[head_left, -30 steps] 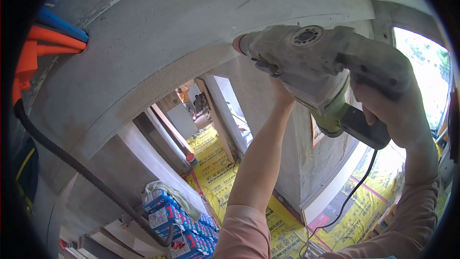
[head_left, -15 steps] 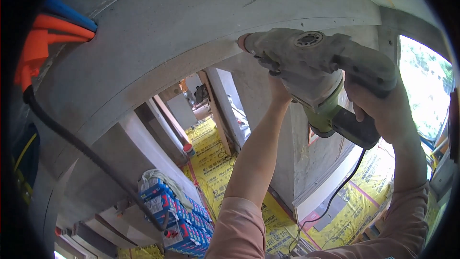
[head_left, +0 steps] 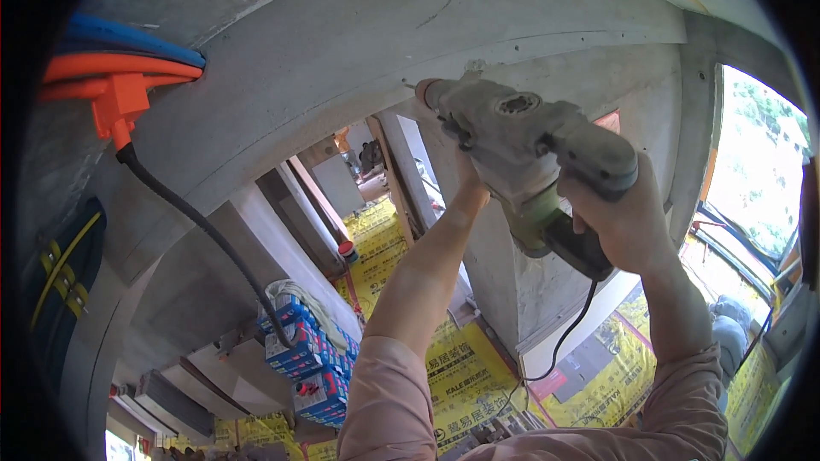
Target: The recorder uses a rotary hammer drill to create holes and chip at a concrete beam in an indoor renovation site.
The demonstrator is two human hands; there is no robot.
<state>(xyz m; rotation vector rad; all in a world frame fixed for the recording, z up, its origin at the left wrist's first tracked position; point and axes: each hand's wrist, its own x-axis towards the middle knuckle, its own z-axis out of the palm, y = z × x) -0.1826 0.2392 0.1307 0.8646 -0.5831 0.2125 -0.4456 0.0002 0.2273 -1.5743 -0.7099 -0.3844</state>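
Gripping the rear handle of a dusty power drill [head_left: 510, 147], the person's right hand [head_left: 617, 218] has its fingers wrapped closed around it. The left hand [head_left: 468, 172] is raised under the drill's front part, mostly hidden behind the body, so whether it is closed on anything cannot be told. The drill is held up at a tilt, its reddish collar [head_left: 430, 92] and thin bit [head_left: 410, 86] pointing left toward a grey concrete beam [head_left: 325, 68]. On top of the drill's casing sits a round slotted disc [head_left: 518, 103], and the lower housing shows green under the dust. A black cord [head_left: 589, 297] hangs from below its handle.

Well to the left of the drill, orange conduit [head_left: 121, 101] and blue conduit [head_left: 128, 37] run beside the beam, and a black corrugated hose [head_left: 205, 224] droops from the orange fitting. Below and left of the drill stand stacked blue boxes [head_left: 323, 399] with printed panels, a pale cloth [head_left: 309, 314] draped over the upper ones. Beneath the drill, yellow floor sheeting [head_left: 448, 350] carries repeated dark lettering in large and small characters. Right of the drill is a bright window opening [head_left: 760, 162].
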